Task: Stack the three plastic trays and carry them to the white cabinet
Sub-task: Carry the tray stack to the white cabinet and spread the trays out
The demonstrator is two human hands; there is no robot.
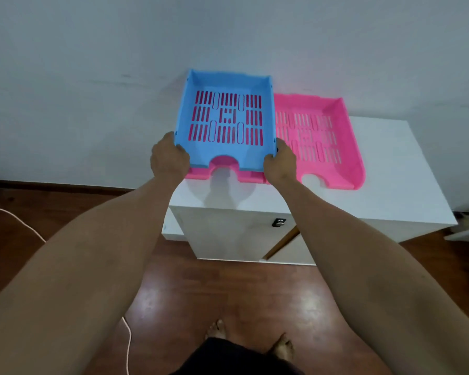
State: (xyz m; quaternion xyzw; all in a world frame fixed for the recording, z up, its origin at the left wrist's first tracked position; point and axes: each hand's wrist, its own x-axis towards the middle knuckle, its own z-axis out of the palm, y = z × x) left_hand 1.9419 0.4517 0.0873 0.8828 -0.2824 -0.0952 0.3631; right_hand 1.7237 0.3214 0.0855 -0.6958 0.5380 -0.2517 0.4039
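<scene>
A blue slotted plastic tray sits on top of a pink tray, whose front edge shows beneath it. My left hand grips the stack's front left corner and my right hand grips its front right corner. A second pink tray lies flat just to the right, on the top of the white cabinet. The stacked pair is at the cabinet's left end by the wall; whether it rests on the top or is held just above it I cannot tell.
The white cabinet has a small dark lock on its front. A grey-white wall stands right behind it. The floor is dark wood, with a white cable lying at the left. My bare feet show at the bottom.
</scene>
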